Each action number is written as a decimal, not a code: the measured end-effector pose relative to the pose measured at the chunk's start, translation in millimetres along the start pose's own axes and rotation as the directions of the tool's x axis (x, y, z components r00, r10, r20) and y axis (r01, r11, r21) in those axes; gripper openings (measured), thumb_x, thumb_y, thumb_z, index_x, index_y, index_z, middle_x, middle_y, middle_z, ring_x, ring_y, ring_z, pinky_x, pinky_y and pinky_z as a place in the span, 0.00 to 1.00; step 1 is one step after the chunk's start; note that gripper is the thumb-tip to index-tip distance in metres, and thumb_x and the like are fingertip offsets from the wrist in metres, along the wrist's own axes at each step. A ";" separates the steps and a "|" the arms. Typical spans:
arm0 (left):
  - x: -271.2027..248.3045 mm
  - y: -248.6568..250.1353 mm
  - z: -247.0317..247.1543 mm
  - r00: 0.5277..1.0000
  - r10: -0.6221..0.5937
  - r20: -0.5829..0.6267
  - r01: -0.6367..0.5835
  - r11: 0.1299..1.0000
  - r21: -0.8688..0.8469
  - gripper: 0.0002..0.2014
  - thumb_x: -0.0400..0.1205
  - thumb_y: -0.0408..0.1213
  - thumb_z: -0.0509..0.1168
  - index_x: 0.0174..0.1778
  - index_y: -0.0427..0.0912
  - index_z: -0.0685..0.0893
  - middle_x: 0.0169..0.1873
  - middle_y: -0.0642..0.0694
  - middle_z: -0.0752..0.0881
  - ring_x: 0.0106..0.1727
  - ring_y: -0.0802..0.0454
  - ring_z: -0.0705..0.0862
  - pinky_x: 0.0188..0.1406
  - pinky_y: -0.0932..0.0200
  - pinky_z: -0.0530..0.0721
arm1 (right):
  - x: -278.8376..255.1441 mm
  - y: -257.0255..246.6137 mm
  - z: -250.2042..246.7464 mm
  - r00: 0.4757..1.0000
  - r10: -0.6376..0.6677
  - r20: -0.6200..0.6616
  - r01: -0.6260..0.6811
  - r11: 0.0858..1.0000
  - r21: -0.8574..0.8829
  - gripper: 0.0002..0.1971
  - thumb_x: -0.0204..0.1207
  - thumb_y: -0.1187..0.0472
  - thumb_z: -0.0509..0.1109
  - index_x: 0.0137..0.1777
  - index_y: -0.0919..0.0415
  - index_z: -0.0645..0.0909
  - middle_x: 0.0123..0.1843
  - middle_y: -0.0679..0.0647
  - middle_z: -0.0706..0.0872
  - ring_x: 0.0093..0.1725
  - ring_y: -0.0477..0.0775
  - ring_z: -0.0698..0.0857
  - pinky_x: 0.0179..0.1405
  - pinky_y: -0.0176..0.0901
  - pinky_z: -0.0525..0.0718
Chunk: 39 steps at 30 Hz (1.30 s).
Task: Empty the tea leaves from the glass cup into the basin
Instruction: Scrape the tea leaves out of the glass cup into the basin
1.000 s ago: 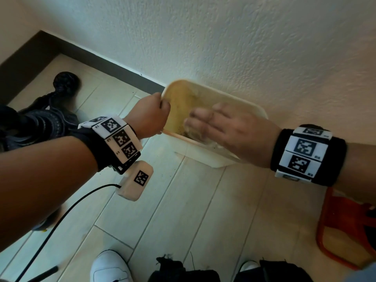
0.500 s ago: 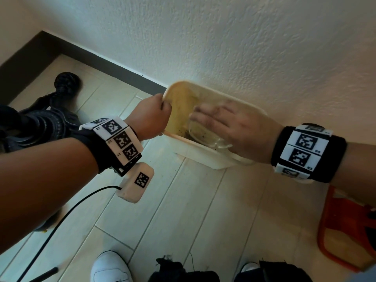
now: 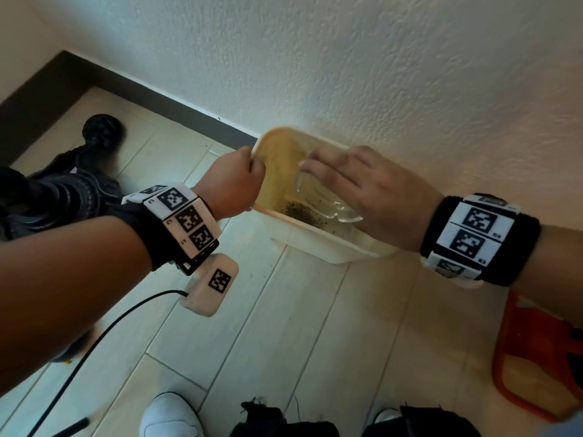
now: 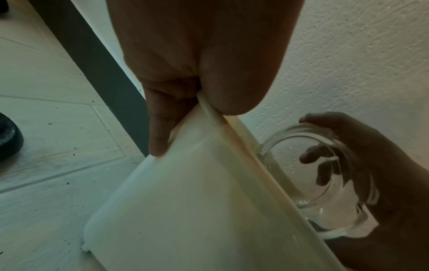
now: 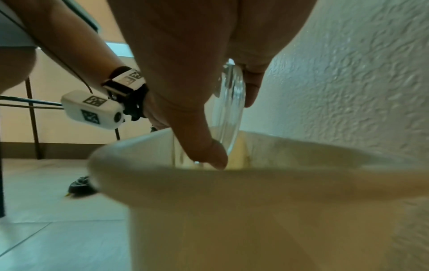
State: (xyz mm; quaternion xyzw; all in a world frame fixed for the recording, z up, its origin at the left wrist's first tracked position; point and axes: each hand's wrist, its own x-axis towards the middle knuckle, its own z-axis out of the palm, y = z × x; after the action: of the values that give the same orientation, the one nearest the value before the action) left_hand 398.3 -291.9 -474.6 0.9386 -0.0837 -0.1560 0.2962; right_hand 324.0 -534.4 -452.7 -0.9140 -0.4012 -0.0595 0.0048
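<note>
Glass cup [image 3: 328,200] inside basin [image 3: 318,244] rim, wall [image 3: 378,74] close behind

Dim warm indoor light w/ greenish cast on floor tiles [image 3: 220,342], wrist views murky (hands nearly silhouetted), near basin rim [image 5: 209,176] blurred, wide-angle bending at edges.

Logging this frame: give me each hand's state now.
Left hand: pinching the rim of the cream plastic basin.
Right hand: gripping the tipped clear glass cup over the basin.
</note>
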 end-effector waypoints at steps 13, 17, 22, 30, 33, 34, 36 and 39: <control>-1.6 1.5 -1.4 1.000 0.011 -0.008 -0.011 0.998 0.068 0.14 0.88 0.41 0.50 0.49 0.38 0.78 0.32 0.49 0.80 0.28 0.56 0.80 0.21 0.65 0.71 | 4.8 2.4 1.4 0.999 -0.005 0.053 0.001 0.997 0.072 0.39 0.75 0.74 0.71 0.87 0.65 0.66 0.84 0.66 0.75 0.63 0.70 0.85 0.64 0.65 0.86; -0.3 1.1 -1.6 1.000 0.006 -0.011 -0.005 0.998 0.066 0.14 0.88 0.41 0.50 0.48 0.37 0.78 0.31 0.49 0.80 0.28 0.55 0.80 0.21 0.63 0.71 | 6.9 -3.5 0.1 0.997 -0.016 0.079 0.007 0.994 0.113 0.39 0.73 0.72 0.72 0.86 0.66 0.67 0.83 0.66 0.75 0.64 0.69 0.85 0.65 0.63 0.86; 0.2 2.8 0.4 1.000 0.002 -0.019 0.000 0.997 0.081 0.13 0.88 0.41 0.50 0.45 0.38 0.76 0.30 0.49 0.79 0.27 0.56 0.78 0.21 0.64 0.68 | 4.9 1.2 -0.5 0.993 0.101 0.064 -0.112 0.974 0.197 0.44 0.69 0.66 0.78 0.87 0.62 0.66 0.84 0.62 0.74 0.68 0.65 0.83 0.69 0.59 0.84; -4.4 2.8 -0.6 1.000 0.009 -0.025 -0.007 0.997 0.072 0.14 0.88 0.42 0.51 0.44 0.39 0.77 0.29 0.50 0.79 0.29 0.56 0.76 0.24 0.62 0.67 | 0.9 11.8 -9.3 0.941 0.337 0.035 -0.331 0.891 0.311 0.48 0.67 0.54 0.86 0.86 0.58 0.66 0.82 0.59 0.74 0.68 0.62 0.82 0.70 0.52 0.81; -4.6 2.2 0.9 1.000 0.003 -0.025 -0.001 0.998 0.064 0.15 0.88 0.43 0.51 0.46 0.38 0.79 0.31 0.50 0.80 0.30 0.57 0.77 0.25 0.61 0.67 | -0.6 -0.6 -2.2 0.993 0.121 -0.002 -0.120 0.986 0.120 0.38 0.76 0.63 0.80 0.85 0.62 0.69 0.82 0.63 0.78 0.63 0.65 0.86 0.63 0.61 0.89; -3.9 1.6 1.7 1.000 0.000 -0.026 0.002 0.998 0.065 0.15 0.88 0.43 0.51 0.46 0.38 0.79 0.31 0.50 0.81 0.30 0.58 0.77 0.25 0.62 0.67 | -2.0 -4.0 0.8 1.000 0.008 -0.008 -0.008 0.995 0.100 0.28 0.84 0.65 0.70 0.84 0.64 0.72 0.80 0.63 0.80 0.61 0.66 0.88 0.61 0.62 0.90; -1.8 1.4 2.6 1.000 -0.001 -0.023 0.002 0.998 0.070 0.15 0.88 0.42 0.51 0.47 0.37 0.79 0.32 0.49 0.81 0.30 0.57 0.78 0.24 0.61 0.68 | -2.6 -5.3 1.2 0.992 -0.124 0.013 0.122 0.988 0.097 0.25 0.88 0.70 0.50 0.82 0.66 0.75 0.78 0.65 0.83 0.58 0.67 0.88 0.59 0.62 0.91; -0.6 2.9 2.9 1.000 -0.003 -0.022 0.005 0.996 0.084 0.15 0.87 0.42 0.51 0.47 0.36 0.79 0.31 0.48 0.80 0.30 0.56 0.77 0.24 0.60 0.68 | 2.7 1.5 -2.1 0.996 -0.083 0.015 0.082 0.995 0.055 0.33 0.77 0.76 0.63 0.85 0.67 0.70 0.80 0.67 0.79 0.61 0.69 0.86 0.64 0.63 0.89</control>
State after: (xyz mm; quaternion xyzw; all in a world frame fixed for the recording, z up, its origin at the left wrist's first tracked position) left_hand 396.6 -295.6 -474.9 0.9520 -0.0852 -0.1427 0.2571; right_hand 326.7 -533.6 -450.2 -0.8968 -0.4399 -0.0407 0.0235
